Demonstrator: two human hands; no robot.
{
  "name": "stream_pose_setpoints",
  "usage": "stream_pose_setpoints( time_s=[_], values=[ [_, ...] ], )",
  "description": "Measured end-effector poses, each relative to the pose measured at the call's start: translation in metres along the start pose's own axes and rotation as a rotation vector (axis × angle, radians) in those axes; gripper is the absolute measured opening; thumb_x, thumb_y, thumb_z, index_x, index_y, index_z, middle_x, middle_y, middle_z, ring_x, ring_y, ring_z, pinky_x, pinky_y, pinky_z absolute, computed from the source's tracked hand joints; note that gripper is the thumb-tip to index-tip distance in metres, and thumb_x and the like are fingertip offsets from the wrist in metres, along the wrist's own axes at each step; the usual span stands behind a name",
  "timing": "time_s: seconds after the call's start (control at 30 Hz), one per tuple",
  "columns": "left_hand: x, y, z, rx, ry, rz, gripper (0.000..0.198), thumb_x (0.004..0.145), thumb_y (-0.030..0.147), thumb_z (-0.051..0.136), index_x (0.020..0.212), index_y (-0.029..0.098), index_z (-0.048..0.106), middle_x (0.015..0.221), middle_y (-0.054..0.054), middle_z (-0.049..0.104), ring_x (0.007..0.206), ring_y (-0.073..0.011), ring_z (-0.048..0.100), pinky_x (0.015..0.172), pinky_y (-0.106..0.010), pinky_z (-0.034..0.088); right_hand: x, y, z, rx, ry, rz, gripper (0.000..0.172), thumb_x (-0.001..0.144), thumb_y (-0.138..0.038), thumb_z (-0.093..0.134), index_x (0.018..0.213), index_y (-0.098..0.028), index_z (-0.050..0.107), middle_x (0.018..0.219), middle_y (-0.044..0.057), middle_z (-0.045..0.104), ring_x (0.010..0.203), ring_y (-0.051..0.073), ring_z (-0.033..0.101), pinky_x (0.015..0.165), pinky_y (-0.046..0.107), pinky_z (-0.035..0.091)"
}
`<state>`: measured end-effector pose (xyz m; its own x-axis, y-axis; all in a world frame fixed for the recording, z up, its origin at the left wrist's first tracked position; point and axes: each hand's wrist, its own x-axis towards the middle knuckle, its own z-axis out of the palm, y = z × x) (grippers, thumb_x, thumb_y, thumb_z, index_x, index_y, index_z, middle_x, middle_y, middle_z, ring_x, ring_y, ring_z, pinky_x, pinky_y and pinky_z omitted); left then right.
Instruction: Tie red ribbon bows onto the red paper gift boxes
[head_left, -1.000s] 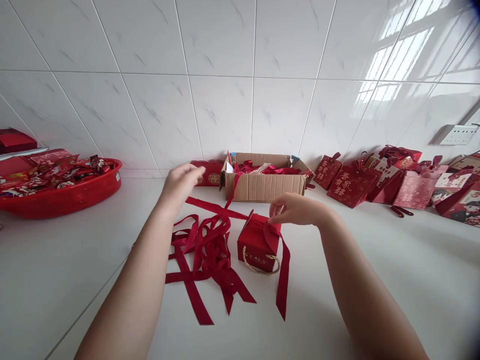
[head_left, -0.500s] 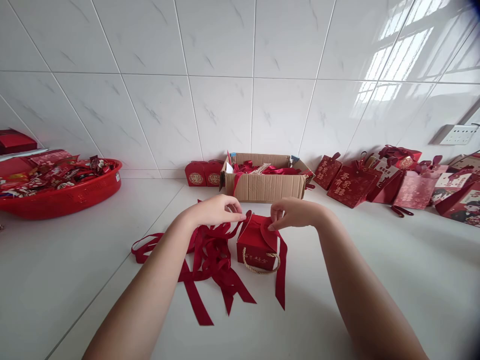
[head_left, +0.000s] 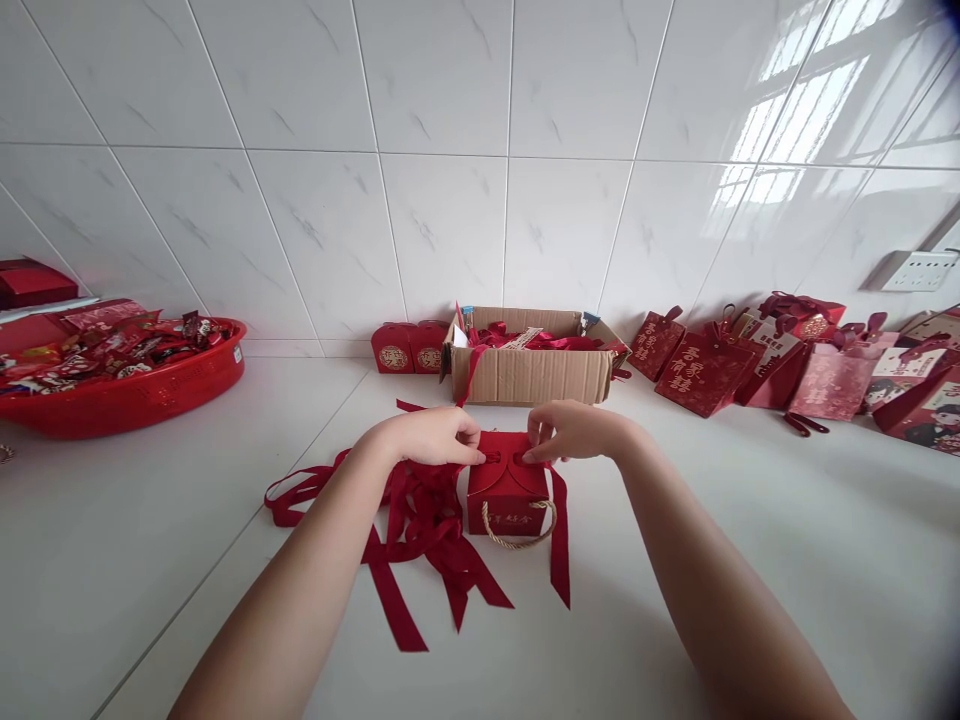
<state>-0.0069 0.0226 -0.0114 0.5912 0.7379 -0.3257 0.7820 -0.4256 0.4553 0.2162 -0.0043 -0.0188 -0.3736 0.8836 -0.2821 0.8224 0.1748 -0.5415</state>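
Centre of frame: red box point(head_left: 508, 492) flaps pinched together by left hand point(head_left: 431, 438) and right hand point(head_left: 574, 430) | flap-closing judged in hand | flaps must be held aligned for tying ribbon point(head_left: 559, 548).

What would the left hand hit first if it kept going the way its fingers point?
The left hand points right across the top of the small red box, which it touches; just beyond, probably, the right hand.

Matt red card gift box point(head_left: 507, 490), satin ribbons point(head_left: 427, 530), glossy white tile counter point(head_left: 787, 560), plain brown cardboard carton point(head_left: 532, 375)
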Motion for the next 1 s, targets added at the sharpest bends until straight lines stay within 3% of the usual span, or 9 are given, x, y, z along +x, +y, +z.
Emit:
stream_pose_setpoints(
  time_s=[0.3, 0.5, 0.67, 0.87, 1.0],
  values=[
    [-0.004, -0.005, -0.006, -0.048, 0.019, -0.023, 0.026, 0.068, 0.041, 0.062, 0.065, 0.021, 0.047, 0.059, 0.003, 0.049, 0.051, -0.0116, 0.04, 0.047, -0.025, 0.029, 0.004, 0.0, 0.002, 0.022, -0.046, -0.077, 0.021, 0.075, -0.038, 0.062, 0.076, -0.02, 0.051, 0.071, 0.0, 0.065, 0.068, 0.015, 0.063, 0.054, 0.024, 0.04],
    [-0.003, -0.01, -0.008, -0.056, -0.01, -0.049, 0.027, 0.067, 0.047, 0.063, 0.069, 0.021, 0.056, 0.055, 0.004, 0.046, 0.048, -0.0109, 0.036, 0.046, -0.025, 0.027, 0.002, 0.001, 0.0, 0.05, -0.043, -0.041, 0.022, 0.074, -0.038, 0.064, 0.079, -0.02, 0.053, 0.073, -0.001, 0.062, 0.064, 0.014, 0.064, 0.052, 0.023, 0.039],
    [-0.002, -0.016, -0.01, -0.059, -0.045, -0.051, 0.031, 0.065, 0.051, 0.064, 0.064, 0.021, 0.06, 0.058, 0.002, 0.051, 0.049, -0.0111, 0.037, 0.047, -0.025, 0.025, 0.003, 0.003, -0.001, 0.004, -0.036, -0.041, 0.03, 0.071, -0.048, 0.066, 0.079, -0.02, 0.059, 0.066, -0.001, 0.056, 0.056, 0.012, 0.057, 0.049, 0.024, 0.038],
    [-0.009, -0.011, -0.013, -0.081, 0.08, -0.085, 0.037, 0.06, 0.056, 0.067, 0.055, 0.02, 0.057, 0.052, 0.002, 0.047, 0.046, -0.0106, 0.034, 0.046, -0.026, 0.024, 0.0, 0.005, -0.004, -0.016, -0.01, -0.04, 0.034, 0.067, -0.053, 0.066, 0.07, -0.02, 0.059, 0.064, -0.001, 0.052, 0.053, 0.01, 0.044, 0.047, 0.025, 0.034],
    [-0.015, -0.008, -0.016, -0.116, 0.094, -0.057, 0.041, 0.062, 0.057, 0.066, 0.053, 0.019, 0.055, 0.054, 0.001, 0.048, 0.047, -0.01, 0.033, 0.047, -0.025, 0.024, -0.003, 0.007, -0.006, -0.061, -0.011, -0.04, 0.036, 0.069, -0.054, 0.063, 0.063, -0.019, 0.057, 0.058, -0.002, 0.045, 0.051, 0.01, 0.036, 0.045, 0.026, 0.026]
  ],
)
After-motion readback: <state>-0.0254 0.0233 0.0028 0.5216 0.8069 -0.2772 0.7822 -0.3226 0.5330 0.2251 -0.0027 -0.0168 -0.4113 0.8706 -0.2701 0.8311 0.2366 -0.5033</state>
